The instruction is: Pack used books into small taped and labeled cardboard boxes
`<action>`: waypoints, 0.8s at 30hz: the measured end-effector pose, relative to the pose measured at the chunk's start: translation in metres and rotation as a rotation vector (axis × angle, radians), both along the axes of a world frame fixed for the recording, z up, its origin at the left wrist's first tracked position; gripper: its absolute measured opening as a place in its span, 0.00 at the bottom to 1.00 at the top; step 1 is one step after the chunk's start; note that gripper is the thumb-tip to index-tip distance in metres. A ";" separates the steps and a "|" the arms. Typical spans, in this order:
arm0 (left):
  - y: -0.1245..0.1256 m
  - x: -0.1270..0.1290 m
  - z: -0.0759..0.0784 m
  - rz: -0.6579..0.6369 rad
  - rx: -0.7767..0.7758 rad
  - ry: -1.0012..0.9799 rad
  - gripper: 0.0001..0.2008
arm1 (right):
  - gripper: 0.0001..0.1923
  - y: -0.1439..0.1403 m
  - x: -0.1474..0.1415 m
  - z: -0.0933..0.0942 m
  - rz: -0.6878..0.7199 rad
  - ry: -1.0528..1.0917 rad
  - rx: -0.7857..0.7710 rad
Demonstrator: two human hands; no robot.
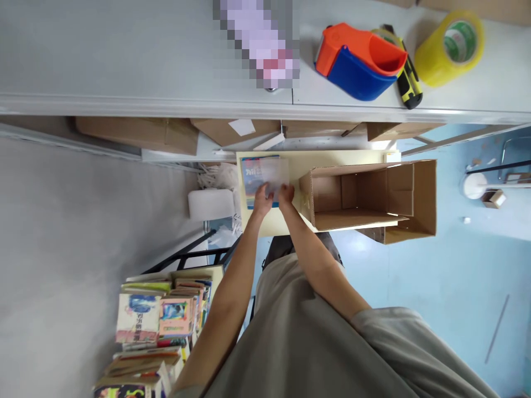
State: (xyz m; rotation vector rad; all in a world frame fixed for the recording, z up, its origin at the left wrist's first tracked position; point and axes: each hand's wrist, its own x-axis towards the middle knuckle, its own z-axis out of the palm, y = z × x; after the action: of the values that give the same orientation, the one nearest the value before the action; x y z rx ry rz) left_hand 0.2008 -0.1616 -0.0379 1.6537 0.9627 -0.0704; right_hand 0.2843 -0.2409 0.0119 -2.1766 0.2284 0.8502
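On a pale yellow board (296, 160) in front of me lies a book with a blue cover (253, 179). A translucent plastic sleeve (277, 168) covers its right part and reaches past its right edge. My left hand (263, 202) rests on the lower part of the book, thumb and fingers apart, touching the sleeve's lower edge. Just right of it, my right hand (286, 195) is closed at the sleeve's lower right corner, its fingers curled. Close by on the right, an open cardboard box (348, 221) lies on the board with its flaps spread.
A grey shelf (145, 61) spans the top, bearing an orange and blue tape dispenser (359, 61), a yellow-black cutter (409, 83) and a yellow tape roll (431, 55). Cartons (153, 132) sit below it. Stacked books (139, 318) stand at lower left, near a white stool (211, 204).
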 end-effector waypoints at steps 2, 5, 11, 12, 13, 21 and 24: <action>-0.001 0.000 0.010 0.034 -0.005 -0.038 0.22 | 0.14 0.009 -0.003 0.008 -0.068 0.028 -0.059; 0.001 -0.004 0.032 0.121 0.034 -0.086 0.19 | 0.13 0.022 -0.015 0.030 -0.079 0.029 -0.031; 0.005 -0.029 0.132 0.265 0.128 -0.287 0.21 | 0.15 0.017 -0.042 0.121 0.123 -0.200 0.280; 0.004 -0.032 0.155 0.247 0.133 -0.322 0.22 | 0.16 0.007 -0.039 0.140 0.153 -0.244 0.338; 0.001 -0.034 0.179 0.214 0.142 -0.356 0.21 | 0.18 -0.005 -0.033 0.161 0.180 -0.281 0.407; -0.033 0.016 0.374 0.128 0.554 -0.754 0.23 | 0.30 -0.145 0.105 0.332 0.509 -0.573 0.697; -0.052 0.047 0.429 -0.228 0.622 -0.731 0.22 | 0.25 -0.182 0.147 0.363 0.692 -0.673 0.616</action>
State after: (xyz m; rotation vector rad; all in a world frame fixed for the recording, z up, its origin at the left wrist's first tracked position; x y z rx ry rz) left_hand 0.2480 -0.2131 0.3911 2.1123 0.2285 0.6985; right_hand 0.4313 -0.4229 0.3748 -1.7987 -1.0303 0.3911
